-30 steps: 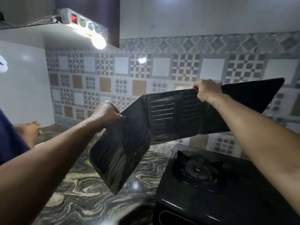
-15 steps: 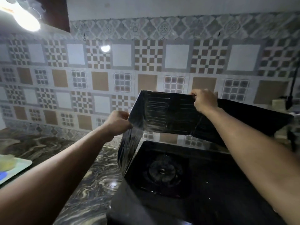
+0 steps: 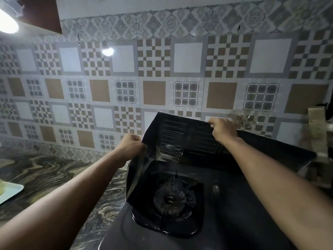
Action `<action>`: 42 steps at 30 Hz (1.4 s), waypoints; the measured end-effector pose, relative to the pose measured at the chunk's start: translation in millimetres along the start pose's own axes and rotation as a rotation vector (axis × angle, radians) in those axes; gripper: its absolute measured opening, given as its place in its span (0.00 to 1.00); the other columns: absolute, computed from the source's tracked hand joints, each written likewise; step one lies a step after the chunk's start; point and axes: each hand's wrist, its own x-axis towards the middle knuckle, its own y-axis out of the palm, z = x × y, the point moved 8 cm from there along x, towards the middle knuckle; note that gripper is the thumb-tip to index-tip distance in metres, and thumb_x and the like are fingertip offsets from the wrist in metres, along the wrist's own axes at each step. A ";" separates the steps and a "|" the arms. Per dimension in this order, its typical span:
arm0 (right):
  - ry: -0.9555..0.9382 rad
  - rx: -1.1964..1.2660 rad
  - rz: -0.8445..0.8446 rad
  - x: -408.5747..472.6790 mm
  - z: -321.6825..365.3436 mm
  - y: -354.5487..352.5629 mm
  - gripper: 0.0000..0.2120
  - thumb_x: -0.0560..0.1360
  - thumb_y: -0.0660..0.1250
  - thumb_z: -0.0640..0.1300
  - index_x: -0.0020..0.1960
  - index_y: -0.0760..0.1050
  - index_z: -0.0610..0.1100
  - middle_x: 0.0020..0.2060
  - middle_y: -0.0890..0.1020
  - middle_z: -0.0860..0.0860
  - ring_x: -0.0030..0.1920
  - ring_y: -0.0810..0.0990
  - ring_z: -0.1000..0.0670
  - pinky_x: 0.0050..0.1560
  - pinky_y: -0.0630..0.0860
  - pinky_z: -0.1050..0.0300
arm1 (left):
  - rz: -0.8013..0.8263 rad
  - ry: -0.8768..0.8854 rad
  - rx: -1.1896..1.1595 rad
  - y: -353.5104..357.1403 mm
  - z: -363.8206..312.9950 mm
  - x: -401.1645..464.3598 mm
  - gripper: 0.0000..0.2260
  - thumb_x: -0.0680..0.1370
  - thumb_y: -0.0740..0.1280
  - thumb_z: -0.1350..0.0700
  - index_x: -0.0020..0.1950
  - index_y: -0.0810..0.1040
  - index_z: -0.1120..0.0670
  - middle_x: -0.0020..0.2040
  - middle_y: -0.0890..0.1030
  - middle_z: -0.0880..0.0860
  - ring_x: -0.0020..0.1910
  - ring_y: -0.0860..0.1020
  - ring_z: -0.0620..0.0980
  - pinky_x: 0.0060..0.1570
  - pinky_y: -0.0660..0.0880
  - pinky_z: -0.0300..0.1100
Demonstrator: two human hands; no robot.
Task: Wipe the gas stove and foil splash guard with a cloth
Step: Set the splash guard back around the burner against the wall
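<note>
Head cam: looks fwd and down over both forearms at a dark stove against a tiled wall.
Splash guard (image 3: pixel 180 141): dark, ribbed foil panels, folded into a corner; back panel upright along the stove's far edge at 12 o'clock, side panel running down the stove's left edge toward 7 o'clock. Right end stretches off toward 3 o'clock.
Left hand (image 3: pixel 130 146): closed on the guard's side panel at its top edge, near the fold, fingers curled over the rim.
Right hand (image 3: pixel 223 129): closed on the back panel's top edge, at 1 o'clock from the burner, thumb on the near face.
Gas stove (image 3: pixel 225 204): black, glossy top, fills lower centre and right.
Burner (image 3: pixel 170 199): round, w/ pan support, inside the guard's corner, just beside the side panel.
Counter (image 3: pixel 54 174): swirly marble pattern, at 9 o'clock of the stove.
Tray (image 3: pixel 10 192): pale, at far left edge, partly cut off.
Wall tiles (image 3: pixel 155 91): brown, white, grey checks, behind the guard.
Lamp (image 3: pixel 7 24): bright, top left corner.
Cloth: can't see one.
</note>
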 end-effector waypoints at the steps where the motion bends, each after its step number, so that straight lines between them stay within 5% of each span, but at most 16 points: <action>1: -0.001 0.004 0.017 -0.1 -2.0 6.6 0.23 0.72 0.60 0.28 0.56 0.80 0.50 0.51 0.84 0.46 0.54 0.78 0.40 0.59 0.72 0.46 | -0.006 -0.018 0.013 1.7 4.5 4.9 0.03 0.72 0.66 0.66 0.39 0.78 0.66 0.33 0.75 0.59 0.33 0.74 0.52 0.36 0.70 0.44; 5: 0.005 -0.010 0.126 1.5 -11.6 34.9 0.24 0.75 0.58 0.31 0.62 0.78 0.52 0.57 0.83 0.46 0.58 0.78 0.41 0.60 0.71 0.48 | 0.023 -0.086 0.065 13.9 22.7 22.3 0.12 0.77 0.66 0.61 0.34 0.76 0.63 0.31 0.74 0.57 0.29 0.72 0.52 0.31 0.68 0.41; 9: -0.001 -0.011 0.185 5.7 -9.4 57.8 0.24 0.78 0.57 0.32 0.66 0.75 0.54 0.61 0.81 0.47 0.60 0.77 0.41 0.62 0.71 0.48 | 0.010 -0.135 0.056 19.2 37.1 39.6 0.14 0.79 0.65 0.57 0.41 0.80 0.67 0.35 0.78 0.60 0.34 0.76 0.54 0.38 0.72 0.45; 17: -0.055 -0.035 0.226 23.1 7.2 92.0 0.25 0.77 0.59 0.33 0.68 0.73 0.54 0.61 0.81 0.47 0.59 0.78 0.43 0.61 0.71 0.47 | 0.059 -0.191 0.168 15.4 36.4 65.5 0.12 0.79 0.64 0.58 0.40 0.76 0.66 0.36 0.77 0.59 0.31 0.74 0.52 0.30 0.70 0.39; 23: -0.072 -0.063 0.258 32.5 13.9 104.2 0.27 0.77 0.59 0.31 0.70 0.71 0.53 0.61 0.80 0.46 0.58 0.78 0.43 0.59 0.72 0.47 | 0.090 -0.179 0.156 24.1 36.1 77.4 0.15 0.80 0.63 0.56 0.49 0.78 0.69 0.41 0.78 0.61 0.39 0.77 0.56 0.39 0.74 0.44; 31: -0.116 -0.054 0.334 26.6 12.8 104.0 0.32 0.75 0.58 0.28 0.73 0.66 0.53 0.62 0.79 0.46 0.60 0.77 0.43 0.64 0.69 0.44 | 0.053 -0.194 0.202 33.2 41.4 83.9 0.15 0.79 0.63 0.55 0.50 0.77 0.69 0.42 0.78 0.62 0.37 0.77 0.56 0.35 0.72 0.43; 42: -0.088 -0.037 0.164 25.5 5.9 88.3 0.31 0.73 0.56 0.25 0.68 0.74 0.51 0.60 0.81 0.44 0.57 0.79 0.40 0.58 0.75 0.46 | 0.109 -0.235 0.209 25.1 40.4 71.1 0.13 0.80 0.63 0.58 0.50 0.78 0.69 0.43 0.79 0.61 0.38 0.77 0.54 0.39 0.75 0.43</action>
